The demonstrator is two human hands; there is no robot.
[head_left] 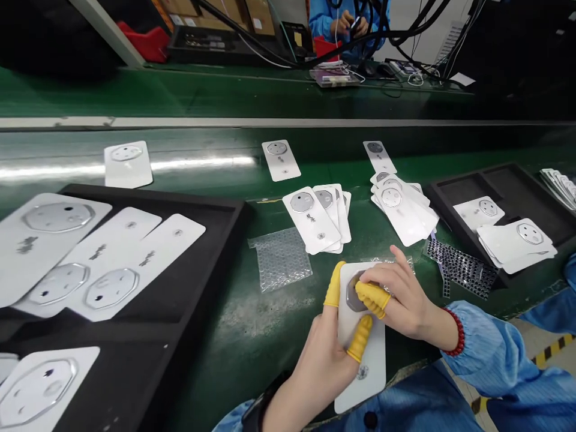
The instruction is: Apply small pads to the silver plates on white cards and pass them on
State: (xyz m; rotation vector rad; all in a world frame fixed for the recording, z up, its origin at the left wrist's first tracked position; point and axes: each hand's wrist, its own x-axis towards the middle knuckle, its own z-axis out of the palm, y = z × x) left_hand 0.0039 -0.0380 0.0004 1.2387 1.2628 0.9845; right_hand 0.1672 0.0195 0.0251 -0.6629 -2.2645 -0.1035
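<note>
A white phone back cover [365,354] with an octagonal grey camera plate lies on the green bench in front of me. My left hand [326,360] grips its lower left side; yellow finger cots sit on the thumb and index finger. My right hand [396,303] reaches in from the right, and its yellow-cotted finger presses on the camera plate. Both hands are closed on the cover.
Two fanned stacks of white covers [321,219] [402,204] lie just beyond. Bubble wrap [281,258] is to the left. Black foam trays [193,270] [517,192] with covers flank the spot. Single covers [128,163] ride the belt. A person in blue [346,24] works opposite.
</note>
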